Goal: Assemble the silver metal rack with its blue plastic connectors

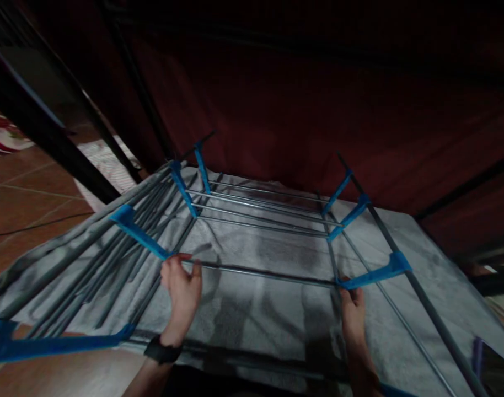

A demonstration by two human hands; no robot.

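Note:
A frame of grey metal tubes joined by blue plastic brackets stands on a light grey cloth (252, 242). One thin metal rod (260, 272) crosses between a left blue bracket (141, 234) and a right blue bracket (376, 274). My left hand (181, 284), with a dark band on its wrist, is closed around the rod's left end by the bracket. My right hand (353, 311) is closed at the lower end of the right bracket, where the rod meets it; its fingertips are partly hidden. Farther back, several thin crossbars (256, 205) span more blue brackets.
Loose grey tubes (123, 259) lie in a bundle on the cloth at left. Behind the frame hangs a dark red curtain (277, 121). Dark posts (82, 160) rise at left above a tiled floor (32, 193). Another blue bracket (62, 347) is close at lower left.

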